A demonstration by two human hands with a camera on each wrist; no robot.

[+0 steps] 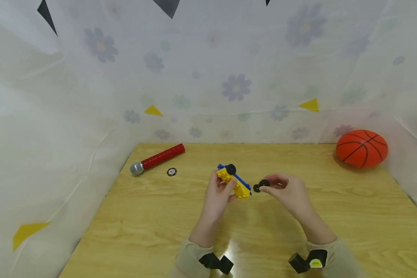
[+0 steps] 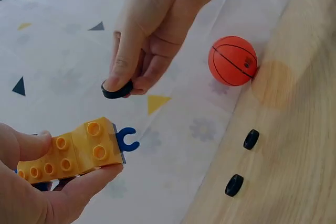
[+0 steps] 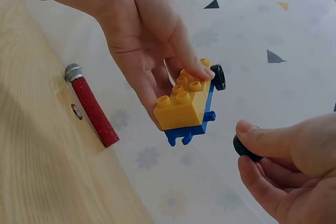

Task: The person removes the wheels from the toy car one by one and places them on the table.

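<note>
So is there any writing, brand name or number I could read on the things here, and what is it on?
No text can be read anywhere.
Yellow tag on the right wrist strap: dark marks, too small and blurred to read.
Small round disc on the table by the red microphone: a pale centre, no legible sign.
Orange basketball, yellow and blue brick block, black wheel: no lettering shows.

Sleeves: beige cuffs [image 1: 191, 253] on both forearms.
Wrist mounts: black camera units [image 1: 216, 263]; right one bears a yellow label [image 1: 315, 263].
Hands: bare.
</note>
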